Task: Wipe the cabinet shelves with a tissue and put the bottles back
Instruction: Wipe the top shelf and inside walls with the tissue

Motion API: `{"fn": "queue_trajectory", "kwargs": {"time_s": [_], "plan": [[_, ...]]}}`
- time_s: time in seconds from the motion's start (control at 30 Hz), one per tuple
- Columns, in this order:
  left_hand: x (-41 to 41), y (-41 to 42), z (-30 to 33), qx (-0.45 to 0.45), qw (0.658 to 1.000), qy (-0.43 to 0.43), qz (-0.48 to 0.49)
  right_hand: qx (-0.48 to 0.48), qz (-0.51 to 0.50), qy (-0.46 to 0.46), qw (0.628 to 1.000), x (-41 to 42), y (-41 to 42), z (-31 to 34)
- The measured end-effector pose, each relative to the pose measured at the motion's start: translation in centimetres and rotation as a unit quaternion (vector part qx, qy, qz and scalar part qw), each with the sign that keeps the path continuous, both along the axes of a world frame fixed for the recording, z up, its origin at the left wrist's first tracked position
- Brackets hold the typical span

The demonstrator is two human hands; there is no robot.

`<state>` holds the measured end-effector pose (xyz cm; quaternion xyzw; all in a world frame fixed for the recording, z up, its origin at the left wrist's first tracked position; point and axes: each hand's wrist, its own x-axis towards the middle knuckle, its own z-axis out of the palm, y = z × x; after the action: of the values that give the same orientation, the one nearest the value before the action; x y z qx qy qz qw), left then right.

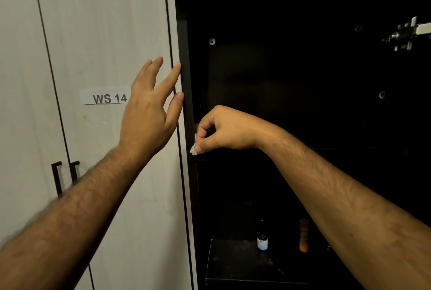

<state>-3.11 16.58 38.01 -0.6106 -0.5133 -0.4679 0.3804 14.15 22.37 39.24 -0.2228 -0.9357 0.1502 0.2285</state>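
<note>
**Beside and inside the dark unit**

At nine o'clock, pale wardrobe doors (98,33) carry a paper label (105,96) reading "WS 14". Two black handles (65,176) sit at about eight o'clock, either side of a door seam. At two o'clock, a metal hinge (407,34) shines. A screw head (212,41) shows near twelve o'clock.
</note>
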Motion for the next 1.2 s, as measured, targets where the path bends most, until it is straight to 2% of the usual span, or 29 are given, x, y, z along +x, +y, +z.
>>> {"fn": "queue_trajectory", "kwargs": {"time_s": [0.17, 0.33, 0.43, 0.7, 0.8, 1.0, 1.2], "plan": [[0.5, -0.4, -0.7, 0.044, 0.998, 0.037, -0.028, 0.023, -0.079, -0.014, 0.997, 0.2, 1.5, 0.1], [2.0, -1.0, -1.3, 0.057, 0.994, 0.077, -0.051, 0.049, -0.148, -0.083, 0.984, 1.6, 2.2, 1.0], [2.9, -1.1, -1.5, 0.057, 0.991, 0.100, -0.070, 0.035, -0.185, -0.123, 0.974, 3.4, 1.7, 1.7], [5.7, -0.6, -1.9, 0.010, 0.986, 0.120, -0.117, -0.045, -0.343, -0.249, 0.905, 9.7, 1.6, 3.9], [6.7, -0.3, -2.1, -0.024, 0.987, 0.113, -0.116, -0.008, -0.358, -0.218, 0.908, 11.0, 1.2, 3.8], [8.0, 0.3, -2.5, -0.074, 0.988, 0.090, -0.104, 0.046, -0.318, -0.159, 0.933, 10.7, 0.9, 2.5], [8.0, 0.3, -2.9, -0.100, 0.986, 0.079, -0.106, 0.063, -0.297, -0.105, 0.947, 11.6, 0.1, 2.0]]}}
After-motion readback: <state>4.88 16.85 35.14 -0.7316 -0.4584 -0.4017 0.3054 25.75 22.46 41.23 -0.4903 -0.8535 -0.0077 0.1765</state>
